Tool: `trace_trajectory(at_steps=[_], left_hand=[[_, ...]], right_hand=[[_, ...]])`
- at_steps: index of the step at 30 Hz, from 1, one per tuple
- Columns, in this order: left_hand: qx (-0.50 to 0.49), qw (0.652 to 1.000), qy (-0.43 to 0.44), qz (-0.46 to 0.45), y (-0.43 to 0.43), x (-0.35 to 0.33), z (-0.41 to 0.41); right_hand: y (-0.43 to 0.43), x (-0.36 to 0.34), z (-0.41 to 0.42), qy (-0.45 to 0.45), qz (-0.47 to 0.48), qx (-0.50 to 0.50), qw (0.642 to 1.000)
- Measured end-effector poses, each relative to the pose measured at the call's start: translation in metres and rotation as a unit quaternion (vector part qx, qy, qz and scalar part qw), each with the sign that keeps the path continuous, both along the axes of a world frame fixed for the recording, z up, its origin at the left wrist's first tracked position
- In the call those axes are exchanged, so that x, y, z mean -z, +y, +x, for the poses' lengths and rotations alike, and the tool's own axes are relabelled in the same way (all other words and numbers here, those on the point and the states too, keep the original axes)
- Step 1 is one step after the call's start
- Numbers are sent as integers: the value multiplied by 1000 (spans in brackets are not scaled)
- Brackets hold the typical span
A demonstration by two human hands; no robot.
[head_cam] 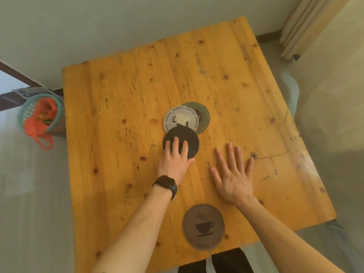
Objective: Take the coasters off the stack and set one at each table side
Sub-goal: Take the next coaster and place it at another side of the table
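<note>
home room | worn wooden table (137, 91) | curtain (307, 26) | plastic basket (42, 117) on floor

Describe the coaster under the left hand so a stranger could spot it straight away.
Start at the wooden table and find the fanned pile of three round coasters near its middle. The black coaster is the nearest of the three, overlapping the white coaster, with the left hand pressing its fingers flat on it. It alone is plain, with no print or lettering visible.
</note>
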State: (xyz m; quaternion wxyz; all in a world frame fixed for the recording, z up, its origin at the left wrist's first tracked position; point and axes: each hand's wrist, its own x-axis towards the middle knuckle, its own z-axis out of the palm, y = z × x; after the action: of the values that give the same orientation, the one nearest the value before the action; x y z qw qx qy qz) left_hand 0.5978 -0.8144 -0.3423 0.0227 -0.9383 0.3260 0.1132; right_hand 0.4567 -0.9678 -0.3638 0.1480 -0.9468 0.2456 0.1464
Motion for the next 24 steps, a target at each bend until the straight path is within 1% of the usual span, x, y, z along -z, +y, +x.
trace_trajectory(at_steps=[2, 5, 7, 9, 10, 13, 15, 17, 19, 20, 21, 22, 23, 24], left_hand=[[56, 996, -24, 61, 2, 3, 4], [92, 988, -40, 119, -2, -1, 4], [118, 984, -17, 135, -6, -7, 3], [121, 984, 31, 125, -6, -17, 7], [113, 988, 44, 100, -5, -22, 11], [36, 997, 36, -61, 4, -43, 15], [-65, 980, 66, -178, 11, -64, 11], [-193, 938, 123, -262, 15, -90, 9], [-294, 881, 198, -314, 23, -109, 8], [-329, 843, 249, -346, 27, -116, 7], [-363, 795, 307, -377, 32, -123, 3], [-397, 744, 365, -395, 36, -130, -2], [-422, 700, 412, -403, 39, -138, -8], [-438, 669, 444, -406, 43, -145, -13]], right_hand=[[0, 0, 2, 9, 12, -1, 1000], [-1, -2, 2, 19, 20, 3, 1000], [-1, -4, 1, 25, 28, 4, 999], [-1, -6, 2, 31, 35, 4, 999], [-1, -7, 3, 39, 40, 3, 998], [-5, -12, 6, 66, 52, -10, 996], [-8, -19, 8, 96, 62, -22, 993], [-11, -31, 13, 133, 68, -32, 988], [-12, -53, 23, 149, 98, 6, 984], [-11, -69, 29, 139, 135, 52, 980], [-10, -86, 31, 119, 190, 111, 968], [-6, -103, 30, 90, 258, 172, 946], [-2, -119, 25, 56, 335, 229, 912], [4, -136, 18, 24, 405, 276, 871]])
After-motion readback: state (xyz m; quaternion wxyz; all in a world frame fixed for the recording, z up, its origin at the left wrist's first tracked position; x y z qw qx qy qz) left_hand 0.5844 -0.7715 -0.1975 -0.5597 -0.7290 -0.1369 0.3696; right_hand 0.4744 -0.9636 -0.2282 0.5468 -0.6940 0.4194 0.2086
